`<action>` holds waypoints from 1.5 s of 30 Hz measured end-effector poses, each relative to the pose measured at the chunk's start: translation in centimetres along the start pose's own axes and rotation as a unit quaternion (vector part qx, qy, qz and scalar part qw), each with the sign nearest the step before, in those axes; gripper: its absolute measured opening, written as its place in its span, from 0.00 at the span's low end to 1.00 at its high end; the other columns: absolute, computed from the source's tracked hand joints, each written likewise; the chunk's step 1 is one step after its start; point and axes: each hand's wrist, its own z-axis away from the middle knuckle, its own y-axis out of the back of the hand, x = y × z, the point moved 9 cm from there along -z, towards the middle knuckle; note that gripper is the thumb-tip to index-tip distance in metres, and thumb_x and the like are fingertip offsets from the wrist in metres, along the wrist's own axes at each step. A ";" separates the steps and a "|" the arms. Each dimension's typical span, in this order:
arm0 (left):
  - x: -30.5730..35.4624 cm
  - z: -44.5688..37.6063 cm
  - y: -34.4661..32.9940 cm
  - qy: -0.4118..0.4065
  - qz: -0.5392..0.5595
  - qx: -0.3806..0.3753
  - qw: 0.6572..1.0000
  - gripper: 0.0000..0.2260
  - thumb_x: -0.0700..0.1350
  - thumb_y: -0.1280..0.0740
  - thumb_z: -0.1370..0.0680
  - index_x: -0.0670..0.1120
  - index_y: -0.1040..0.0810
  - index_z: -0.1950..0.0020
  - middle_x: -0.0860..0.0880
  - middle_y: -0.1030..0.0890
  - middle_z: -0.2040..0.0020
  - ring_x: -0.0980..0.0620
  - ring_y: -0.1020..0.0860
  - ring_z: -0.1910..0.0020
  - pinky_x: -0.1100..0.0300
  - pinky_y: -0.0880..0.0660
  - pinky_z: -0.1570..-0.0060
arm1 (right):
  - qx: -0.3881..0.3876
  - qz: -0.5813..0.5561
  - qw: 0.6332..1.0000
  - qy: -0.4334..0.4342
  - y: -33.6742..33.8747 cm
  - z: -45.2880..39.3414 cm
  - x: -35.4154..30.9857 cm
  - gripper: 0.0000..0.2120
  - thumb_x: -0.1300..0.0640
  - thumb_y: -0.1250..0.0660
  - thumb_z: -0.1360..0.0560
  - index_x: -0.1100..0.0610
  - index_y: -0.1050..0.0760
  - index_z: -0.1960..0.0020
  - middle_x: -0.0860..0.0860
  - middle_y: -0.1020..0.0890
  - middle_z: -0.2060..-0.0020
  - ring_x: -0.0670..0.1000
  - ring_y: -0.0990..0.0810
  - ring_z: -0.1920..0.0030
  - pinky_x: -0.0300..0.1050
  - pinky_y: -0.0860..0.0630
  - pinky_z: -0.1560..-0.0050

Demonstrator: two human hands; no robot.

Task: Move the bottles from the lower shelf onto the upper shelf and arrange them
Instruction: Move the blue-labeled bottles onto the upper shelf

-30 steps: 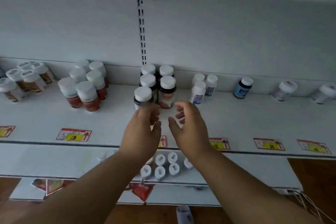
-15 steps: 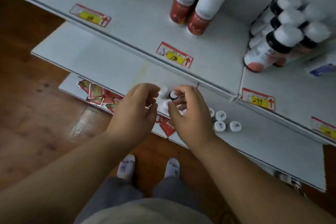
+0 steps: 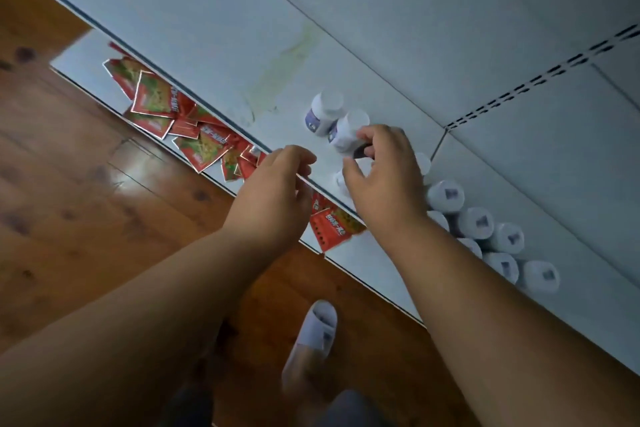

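Observation:
I look down on the white lower shelf (image 3: pixel 398 55). Two white bottles with purple labels (image 3: pixel 325 111) stand near its front, left of my right hand. My right hand (image 3: pixel 384 180) reaches over the bottles, thumb and fingers curled round a dark-necked bottle (image 3: pixel 362 151), most of which the hand hides. A white cap (image 3: pixel 341 180) shows under the thumb. Several white-capped bottles (image 3: pixel 476 222) stand in a cluster to the right, beside my forearm. My left hand (image 3: pixel 277 191) hovers over the shelf's front edge, fingers loosely curled, holding nothing.
Red foil packets (image 3: pixel 156 100) lie scattered on the bottom ledge below the shelf's front edge. Wooden floor (image 3: pixel 86 201) lies to the left. My foot in a white slipper (image 3: pixel 318 326) is beneath the arms. A slotted upright (image 3: pixel 540 80) runs along the back panel.
The view swung down from the upper shelf to the lower one. Both hands dropped to the lower shelf, and my right hand closed over a dark-necked bottle.

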 end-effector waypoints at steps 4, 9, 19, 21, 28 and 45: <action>-1.8 -4.1 -0.9 0.031 0.025 0.023 0.999 0.17 0.41 0.35 0.20 0.51 0.30 0.32 0.53 0.24 0.41 0.56 0.24 0.49 0.63 0.25 0.53 | 0.008 0.081 0.994 0.068 -2.3 -4.5 -1.0 0.17 0.58 0.30 0.25 0.58 0.25 0.36 0.56 0.24 0.38 0.56 0.26 0.40 0.49 0.26 0.43; -3.6 -8.0 -1.4 0.054 0.059 0.044 0.996 0.19 0.43 0.34 0.21 0.52 0.31 0.31 0.52 0.25 0.36 0.55 0.25 0.42 0.61 0.27 0.50 | -0.047 0.202 0.972 0.106 -5.6 -8.9 -1.8 0.23 0.49 0.33 0.22 0.53 0.31 0.29 0.55 0.23 0.36 0.58 0.27 0.37 0.50 0.33 0.36; -6.2 -4.4 0.1 0.255 0.445 0.068 0.856 0.12 0.47 0.41 0.17 0.52 0.26 0.34 0.45 0.19 0.45 0.48 0.18 0.53 0.45 0.21 0.46 | -0.039 -0.105 0.993 0.019 -2.4 -4.8 -4.1 0.16 0.54 0.34 0.21 0.51 0.28 0.34 0.49 0.22 0.39 0.49 0.24 0.40 0.42 0.27 0.44; -4.5 -1.9 2.0 0.266 0.532 0.046 0.803 0.13 0.47 0.43 0.16 0.48 0.26 0.33 0.41 0.19 0.45 0.44 0.17 0.55 0.46 0.21 0.47 | -0.096 -0.209 0.973 -0.033 -1.5 -2.5 -6.0 0.15 0.56 0.34 0.21 0.47 0.28 0.36 0.46 0.21 0.41 0.46 0.22 0.43 0.37 0.26 0.46; 3.2 8.6 15.2 0.187 0.565 0.005 0.803 0.04 0.42 0.38 0.19 0.43 0.27 0.46 0.42 0.17 0.56 0.45 0.17 0.59 0.51 0.22 0.55 | -0.143 -0.422 0.882 -0.154 6.3 4.4 -15.0 0.10 0.60 0.33 0.21 0.49 0.26 0.43 0.52 0.17 0.45 0.52 0.18 0.44 0.54 0.20 0.41; 30.2 15.1 17.9 -0.049 0.479 -0.317 0.817 0.18 0.41 0.37 0.24 0.34 0.29 0.37 0.32 0.21 0.43 0.36 0.21 0.47 0.45 0.23 0.45 | 0.238 -0.444 0.853 -0.136 35.0 13.0 -16.4 0.09 0.44 0.31 0.24 0.49 0.24 0.53 0.45 0.17 0.59 0.46 0.18 0.57 0.47 0.19 0.55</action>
